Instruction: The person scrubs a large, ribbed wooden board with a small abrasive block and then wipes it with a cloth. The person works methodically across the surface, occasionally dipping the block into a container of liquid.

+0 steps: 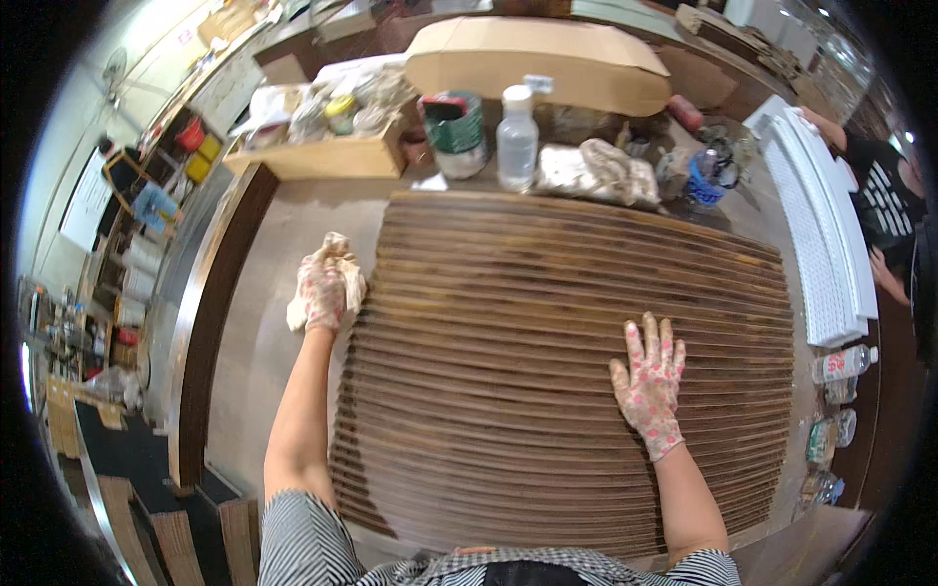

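A stack of dark brown wooden slats (pixel 513 351) lies across the bench before me, the slats side by side with narrow ridges between them. My left hand (pixel 322 293), in a stained glove with pink dots, grips a cream cloth rag (pixel 355 282) just off the left ends of the slats. The right hand (pixel 651 388), in a matching glove, lies over the right part of the slats with fingers spread and nothing held.
Behind the slats stand a green-and-white can (pixel 458 143), a clear plastic bottle (pixel 517 143) and a wooden tray (pixel 322 162) of jars. A dark board (pixel 220 315) borders the left. White perforated panels (pixel 813 234), several bottles (pixel 844 364) and another person (pixel 883 183) are at right.
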Available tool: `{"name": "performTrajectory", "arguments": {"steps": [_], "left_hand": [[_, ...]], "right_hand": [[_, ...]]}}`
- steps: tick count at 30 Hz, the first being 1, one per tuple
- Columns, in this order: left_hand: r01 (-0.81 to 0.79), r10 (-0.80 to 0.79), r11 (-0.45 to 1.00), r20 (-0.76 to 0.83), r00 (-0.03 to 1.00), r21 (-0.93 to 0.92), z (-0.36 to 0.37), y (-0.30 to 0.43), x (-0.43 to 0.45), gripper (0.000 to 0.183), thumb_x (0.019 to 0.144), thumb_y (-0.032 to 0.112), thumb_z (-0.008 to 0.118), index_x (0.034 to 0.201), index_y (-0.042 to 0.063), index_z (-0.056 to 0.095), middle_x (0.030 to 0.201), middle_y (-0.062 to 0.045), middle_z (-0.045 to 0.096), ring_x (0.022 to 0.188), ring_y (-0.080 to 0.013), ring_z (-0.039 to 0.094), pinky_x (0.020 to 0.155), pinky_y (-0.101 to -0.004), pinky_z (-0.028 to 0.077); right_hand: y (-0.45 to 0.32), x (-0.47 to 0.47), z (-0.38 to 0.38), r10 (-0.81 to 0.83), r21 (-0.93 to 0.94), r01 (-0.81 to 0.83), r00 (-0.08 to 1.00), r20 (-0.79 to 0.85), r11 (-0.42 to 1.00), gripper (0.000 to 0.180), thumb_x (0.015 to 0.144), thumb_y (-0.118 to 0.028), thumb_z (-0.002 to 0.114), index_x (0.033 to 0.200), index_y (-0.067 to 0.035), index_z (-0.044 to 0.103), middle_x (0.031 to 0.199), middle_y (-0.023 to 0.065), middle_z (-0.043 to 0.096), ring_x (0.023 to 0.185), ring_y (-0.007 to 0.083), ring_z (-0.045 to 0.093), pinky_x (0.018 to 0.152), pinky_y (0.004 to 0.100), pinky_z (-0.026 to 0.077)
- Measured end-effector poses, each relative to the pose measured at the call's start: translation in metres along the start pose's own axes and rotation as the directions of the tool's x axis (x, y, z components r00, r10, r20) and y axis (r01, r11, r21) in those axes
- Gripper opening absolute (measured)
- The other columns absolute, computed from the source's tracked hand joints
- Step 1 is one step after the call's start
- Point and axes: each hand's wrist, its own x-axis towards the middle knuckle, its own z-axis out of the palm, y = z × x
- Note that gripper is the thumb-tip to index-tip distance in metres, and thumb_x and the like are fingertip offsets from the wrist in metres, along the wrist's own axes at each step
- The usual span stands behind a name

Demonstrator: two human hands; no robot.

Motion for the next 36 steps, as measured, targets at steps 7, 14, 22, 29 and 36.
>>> {"name": "performTrajectory", "arguments": {"steps": [7,14,22,29,36], "left_hand": [[-0.812,0.343,0.488,0.786,0.515,0.32,0.239,0.003,-0.08,0.038,0.092,0.033,0.06,0.128,0.018,0.062,0.129,-0.01,0.061,0.122,-0.0293,0.053,0.102,-0.0453,0.043],[-0.777,0.376,-0.071,0.738,0.561,0.626,0.154,-0.051,-0.01,0.049,0.085,0.035,0.068,0.131,0.02,0.062,0.152,-0.005,0.045,0.147,-0.0307,0.029,0.122,-0.052,0.018],[-0.366,0.443,0.125,0.279,0.852,0.922,0.029,0.038,0.059,0.038,0.095,0.02,0.061,0.13,0.004,0.06,0.126,-0.012,0.065,0.111,-0.0245,0.064,0.095,-0.0358,0.054],[-0.838,0.408,0.045,0.755,0.513,0.544,0.29,-0.017,0.012,0.031,0.088,0.03,0.063,0.11,0.008,0.066,0.104,-0.017,0.068,0.106,-0.0338,0.062,0.09,-0.0481,0.047],[-0.649,0.274,0.18,0.597,0.755,0.739,0.209,-0.02,0.079,0.028,0.092,0.031,0.061,0.11,0.011,0.068,0.096,-0.017,0.071,0.089,-0.0356,0.068,0.081,-0.0465,0.053]], "right_hand": [[0.012,0.083,-0.021,0.004,0.132,0.029,0.969,-0.246,0.991,0.055,0.093,-0.028,0.062,0.143,-0.011,0.049,0.15,0.0177,0.042,0.139,0.0372,0.036,0.112,0.0538,0.026],[0.048,0.179,0.03,0.095,-0.145,-0.087,0.994,0.048,0.986,0.062,0.103,-0.051,0.037,0.155,-0.017,0.034,0.163,0.0133,0.024,0.15,0.0321,0.02,0.12,0.0542,0.014],[0.052,0.179,0.023,0.054,0.001,-0.054,0.987,-0.15,0.999,0.057,0.099,-0.047,0.048,0.147,-0.015,0.047,0.153,0.0131,0.042,0.142,0.0321,0.035,0.114,0.0528,0.027],[0.072,0.215,0.036,0.132,-0.08,-0.149,0.974,-0.185,0.986,0.055,0.099,-0.043,0.049,0.142,-0.008,0.051,0.144,0.0141,0.051,0.135,0.0328,0.043,0.114,0.0505,0.028],[0.085,0.213,0.047,0.079,-0.115,-0.101,0.98,-0.185,0.988,0.054,0.102,-0.042,0.047,0.144,-0.009,0.049,0.144,0.0149,0.05,0.137,0.0329,0.04,0.115,0.0496,0.026]]}}
